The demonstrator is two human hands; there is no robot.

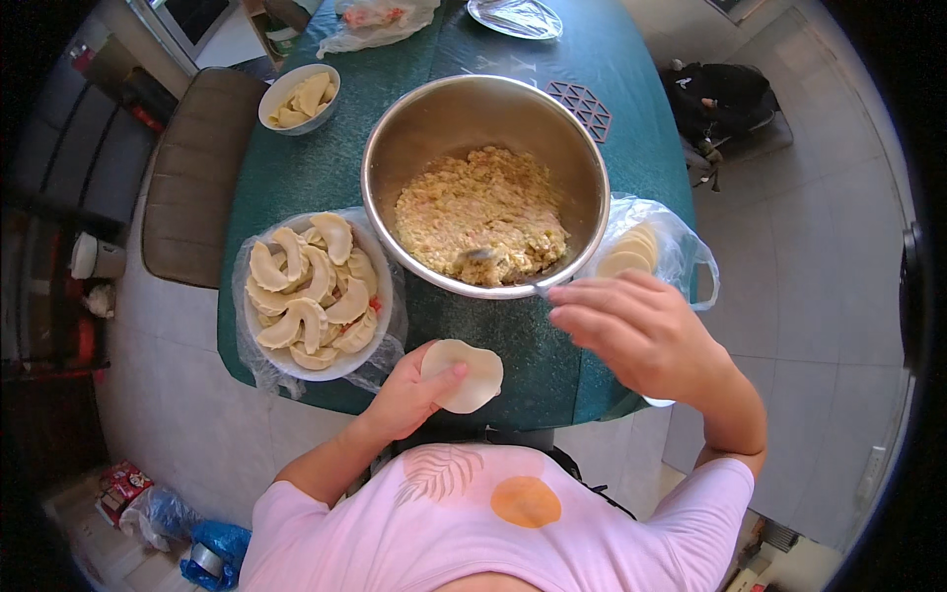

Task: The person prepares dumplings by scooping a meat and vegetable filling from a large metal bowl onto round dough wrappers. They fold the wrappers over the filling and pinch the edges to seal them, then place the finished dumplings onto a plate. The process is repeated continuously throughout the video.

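Observation:
A flat round dumpling wrapper rests in my left hand, with the thumb lying over its face and the fingers beneath. My right hand is closed at the near right rim of a large steel bowl. It grips the handle of a spoon, whose head sits in the minced filling near the bowl's near side. Much of the spoon is hidden by filling and fingers. To the left, a white bowl lined with plastic holds several folded dumplings.
Beside the steel bowl, a plastic bag holds stacked round wrappers. A small bowl of folded dough pieces stands far left. A lattice trivet, covered plate and another plastic bag lie farther back on the green-covered table.

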